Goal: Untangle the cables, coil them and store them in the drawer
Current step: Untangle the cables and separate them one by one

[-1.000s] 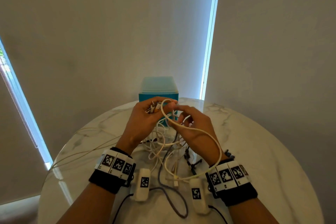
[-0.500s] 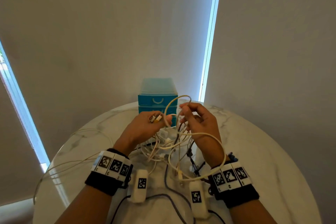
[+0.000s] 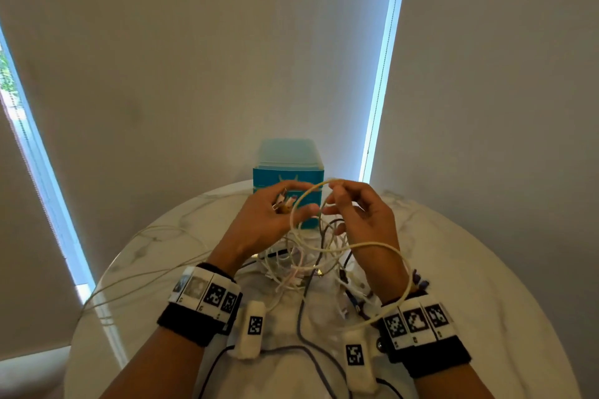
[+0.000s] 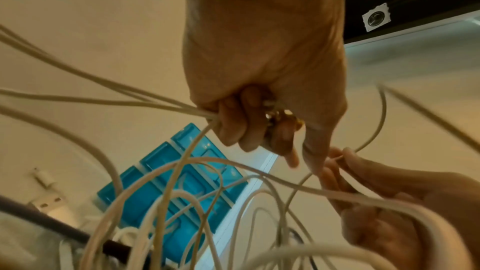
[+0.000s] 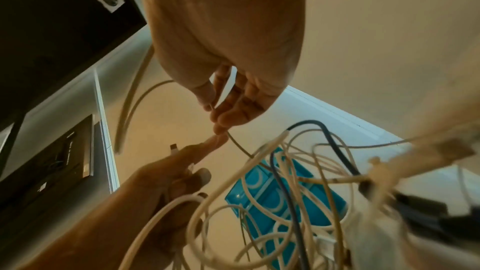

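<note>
Presently left hand (image 3: 263, 220) clutching several cable plugs (image 3: 282, 203), right hand (image 3: 363, 223) pinching one cream loop (image 3: 299, 204), one blue drawer unit (image 3: 288, 165) behind.

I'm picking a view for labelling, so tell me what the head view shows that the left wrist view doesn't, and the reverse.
Only the head view shows the round marble table, both marker wristbands, and the cream loop draped over the right wrist.

Only the left wrist view shows the left hand from below, its fingers curled round gold-tipped plugs and several cream strands.

Both show the blue drawer unit, the cable tangle, and the right hand pinching a cream cable.
</note>
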The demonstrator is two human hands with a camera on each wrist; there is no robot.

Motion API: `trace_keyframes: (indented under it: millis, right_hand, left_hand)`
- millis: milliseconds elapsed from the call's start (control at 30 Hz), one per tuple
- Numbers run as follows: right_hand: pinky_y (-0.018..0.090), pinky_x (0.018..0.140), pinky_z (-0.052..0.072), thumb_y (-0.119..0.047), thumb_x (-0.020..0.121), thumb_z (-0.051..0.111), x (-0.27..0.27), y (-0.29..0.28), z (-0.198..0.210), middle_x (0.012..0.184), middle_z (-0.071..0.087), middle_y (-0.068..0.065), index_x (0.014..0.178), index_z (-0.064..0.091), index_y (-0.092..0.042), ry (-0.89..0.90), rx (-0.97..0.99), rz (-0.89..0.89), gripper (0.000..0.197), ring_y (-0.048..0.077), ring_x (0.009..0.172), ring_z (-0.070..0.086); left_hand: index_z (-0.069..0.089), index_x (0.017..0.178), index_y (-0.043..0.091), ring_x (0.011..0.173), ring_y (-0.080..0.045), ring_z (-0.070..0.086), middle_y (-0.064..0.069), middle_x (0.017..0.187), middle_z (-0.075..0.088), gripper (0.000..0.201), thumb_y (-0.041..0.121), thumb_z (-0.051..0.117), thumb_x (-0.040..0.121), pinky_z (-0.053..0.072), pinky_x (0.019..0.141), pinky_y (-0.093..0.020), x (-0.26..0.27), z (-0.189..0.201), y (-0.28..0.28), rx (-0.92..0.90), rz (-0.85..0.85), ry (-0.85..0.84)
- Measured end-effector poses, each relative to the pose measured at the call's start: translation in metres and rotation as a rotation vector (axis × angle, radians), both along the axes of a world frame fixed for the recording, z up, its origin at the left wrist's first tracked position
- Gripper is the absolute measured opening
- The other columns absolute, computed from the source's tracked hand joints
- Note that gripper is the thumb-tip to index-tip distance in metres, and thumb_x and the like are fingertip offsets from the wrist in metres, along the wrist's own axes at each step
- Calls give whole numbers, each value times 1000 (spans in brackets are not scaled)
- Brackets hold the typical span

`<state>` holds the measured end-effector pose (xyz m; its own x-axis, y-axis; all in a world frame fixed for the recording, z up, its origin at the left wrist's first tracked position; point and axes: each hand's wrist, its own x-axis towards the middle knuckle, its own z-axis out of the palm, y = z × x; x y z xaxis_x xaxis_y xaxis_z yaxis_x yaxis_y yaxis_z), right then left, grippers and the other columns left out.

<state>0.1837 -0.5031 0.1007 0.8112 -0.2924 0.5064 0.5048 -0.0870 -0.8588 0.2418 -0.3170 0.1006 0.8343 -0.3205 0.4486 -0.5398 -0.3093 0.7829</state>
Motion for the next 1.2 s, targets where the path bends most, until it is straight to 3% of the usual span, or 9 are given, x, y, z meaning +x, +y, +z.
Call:
trace_keyframes:
  millis: [200, 367, 500, 600, 767, 833, 933, 1033, 1200]
  right_hand:
    - [28, 66, 62, -26, 110, 58, 0, -3, 6, 98, 76, 12, 125, 65, -10, -36, 54, 66, 24, 18, 88, 76]
    - [32, 72, 62, -19, 107, 62, 17, -17, -37, 96, 79, 7, 119, 56, -19, 325, -206, 69, 14, 26, 90, 77]
    - [11, 59, 50, -34, 104, 64, 15, -29, -40, 95, 74, -5, 117, 59, -23, 489, -572, -34, 17, 9, 82, 70]
    - [25, 73, 59, -43, 99, 71, 10, -27, -31, 95, 76, -9, 109, 67, -29, 376, -513, -128, 17, 5, 85, 71]
    - [20, 71, 56, -69, 84, 78, 0, 0, -16, 96, 69, -15, 107, 67, -37, 175, -513, -171, 41, 2, 83, 67]
    - [22, 71, 54, -60, 87, 80, 1, 9, -23, 91, 68, -14, 105, 68, -32, 179, -571, -177, 35, 5, 81, 66]
    - [22, 68, 49, -40, 97, 74, 2, 3, -26, 81, 69, -13, 95, 67, -28, 178, -506, -309, 14, 5, 75, 66]
    - [29, 66, 52, -38, 95, 73, 2, -13, -25, 78, 69, -7, 92, 64, -26, 253, -422, -395, 15, 12, 76, 67]
    - [13, 71, 44, -38, 85, 88, 1, -8, -22, 116, 55, -12, 118, 57, -29, 221, -474, -229, 46, 6, 93, 59]
  left_hand:
    - [82, 93, 37, 90, 0, 74, 18, 92, 80, 9, 45, 84, 90, 58, 86, -23, -10, 0, -8, 90, -37, -1]
    - [80, 90, 32, 85, 6, 72, 17, 91, 80, 9, 40, 83, 92, 52, 74, -9, 3, -5, 0, -70, 259, -152]
    - [77, 95, 26, 63, 3, 60, 17, 78, 71, 9, 35, 80, 97, 41, 60, -10, 4, 0, 3, -282, 424, -244]
    - [77, 98, 25, 64, 1, 61, 16, 81, 72, 8, 33, 80, 98, 46, 65, -17, 4, 3, 9, -347, 313, -209]
    - [81, 107, 20, 96, -3, 77, 13, 100, 81, 12, 28, 80, 98, 56, 83, -14, -8, 7, 1, -193, 15, -124]
    - [81, 108, 22, 98, -5, 77, 12, 101, 81, 13, 30, 79, 98, 58, 87, -18, -10, 7, -1, -164, -28, -128]
    - [80, 99, 25, 78, 0, 74, 11, 85, 78, 9, 34, 80, 98, 58, 74, -23, 1, 2, 0, -283, 200, -175]
    - [79, 91, 29, 56, -6, 49, 14, 61, 59, 15, 43, 81, 93, 44, 63, -31, 18, -7, 12, -412, 474, -120]
    - [79, 91, 30, 62, 0, 58, 12, 75, 72, 17, 47, 81, 94, 47, 66, -30, 10, -9, 6, -325, 431, -153]
